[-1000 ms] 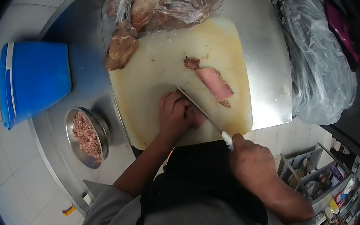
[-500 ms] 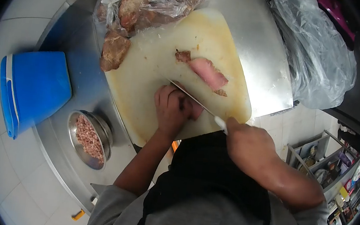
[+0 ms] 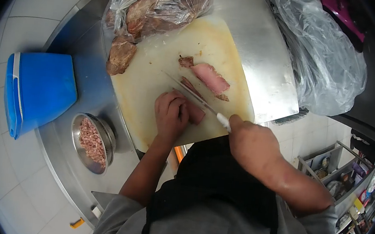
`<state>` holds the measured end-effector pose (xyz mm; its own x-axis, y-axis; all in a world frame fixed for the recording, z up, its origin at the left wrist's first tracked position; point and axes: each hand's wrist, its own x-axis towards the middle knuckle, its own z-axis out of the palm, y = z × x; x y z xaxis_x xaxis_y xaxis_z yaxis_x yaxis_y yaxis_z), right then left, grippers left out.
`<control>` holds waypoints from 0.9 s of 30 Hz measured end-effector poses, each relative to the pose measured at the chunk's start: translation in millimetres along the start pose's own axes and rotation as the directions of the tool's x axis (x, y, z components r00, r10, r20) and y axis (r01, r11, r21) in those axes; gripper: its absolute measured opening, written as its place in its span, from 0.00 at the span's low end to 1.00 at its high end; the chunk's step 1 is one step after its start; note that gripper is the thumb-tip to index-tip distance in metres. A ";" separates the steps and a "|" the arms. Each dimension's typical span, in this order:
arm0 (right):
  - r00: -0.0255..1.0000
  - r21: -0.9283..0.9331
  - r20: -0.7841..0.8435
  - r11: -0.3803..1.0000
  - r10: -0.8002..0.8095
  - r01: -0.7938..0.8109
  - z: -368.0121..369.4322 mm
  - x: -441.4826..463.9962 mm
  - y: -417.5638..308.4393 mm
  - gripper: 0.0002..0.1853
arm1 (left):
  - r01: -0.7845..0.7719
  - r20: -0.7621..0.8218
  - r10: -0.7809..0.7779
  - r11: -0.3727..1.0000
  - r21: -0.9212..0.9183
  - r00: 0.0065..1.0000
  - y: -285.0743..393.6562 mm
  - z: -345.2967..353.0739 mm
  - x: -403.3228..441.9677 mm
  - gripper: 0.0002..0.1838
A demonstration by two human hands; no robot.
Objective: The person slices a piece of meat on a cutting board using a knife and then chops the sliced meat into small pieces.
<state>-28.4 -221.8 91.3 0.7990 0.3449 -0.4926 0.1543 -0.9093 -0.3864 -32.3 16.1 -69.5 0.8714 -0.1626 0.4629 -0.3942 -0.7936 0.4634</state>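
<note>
Meat (image 3: 196, 113) lies on the near half of a pale board (image 3: 149, 91), in front of our apron (image 3: 205, 164), and we judge the step in hand to be slicing it. Our left hand (image 3: 169, 117) is over its left end, fingers bent and close together, pressing it down; its grip is narrow, though the palm and thumb are too hidden for us to tell more. Our right hand (image 3: 253, 142) is closed around the white handle of a knife (image 3: 224, 122). The blade slants away from us to the far left, passing between the meat and a thin dark strip (image 3: 191, 86) just beyond it. We cannot tell whether the edge touches the board.

Another cut, in our judgement, would call for the left fingertips tucked back, as they are very near the blade, and for the meat held from sliding.

Farther off on the board is a flat pink slice (image 3: 211, 78), with a dark scrap (image 3: 185, 62) at its far left end and a smaller crumb (image 3: 222, 97) at its near right end. At the far left, a brown chunk (image 3: 121, 56) is beside a clear bag (image 3: 179, 10) of large pieces. To the left, on the metal table (image 3: 272, 57), a bowl (image 3: 75, 138) holds chopped meat (image 3: 92, 143).
</note>
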 end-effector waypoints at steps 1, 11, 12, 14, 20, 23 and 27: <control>1.000 -0.006 0.016 1.000 -0.003 0.003 1.4 -3.3 -2.8 0.05 | 0.001 -0.002 -0.001 1.000 0.000 1.000 0.8 1.1 0.4 0.14; 0.999 -0.031 0.031 0.999 0.025 -0.024 13.7 -12.7 -15.5 0.03 | 0.025 -0.043 -0.025 1.000 0.005 0.999 -0.3 6.4 -0.6 0.17; 1.000 -0.025 0.024 1.000 0.019 -0.018 14.1 -11.6 -15.2 0.03 | 0.017 -0.045 -0.017 1.000 0.008 0.999 0.9 4.6 1.4 0.17; 1.000 -0.022 0.024 1.000 0.003 -0.003 20.4 -1.0 -18.5 0.03 | 0.025 -0.047 -0.026 1.000 -0.008 0.999 -1.7 3.3 2.3 0.17; 1.000 0.046 0.022 0.999 -0.020 0.019 13.6 10.9 -18.1 0.04 | 0.016 -0.071 -0.019 0.999 -0.048 0.997 -0.9 8.5 3.2 0.18; 0.991 0.013 0.133 1.000 0.025 -0.026 8.3 0.6 -12.1 0.07 | 0.028 -0.069 -0.031 0.999 -0.039 0.997 -1.1 9.6 1.0 0.17; 0.999 0.080 0.031 0.997 -0.011 0.008 44.5 21.0 -7.9 0.06 | 0.032 -0.062 -0.034 0.999 -0.032 0.997 2.1 7.5 4.0 0.15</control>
<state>-38.8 -197.0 49.3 0.7789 0.3618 -0.5122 0.1142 -0.8850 -0.4514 -27.5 9.4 -72.4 0.8646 -0.0986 0.4926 -0.3750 -0.7792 0.5023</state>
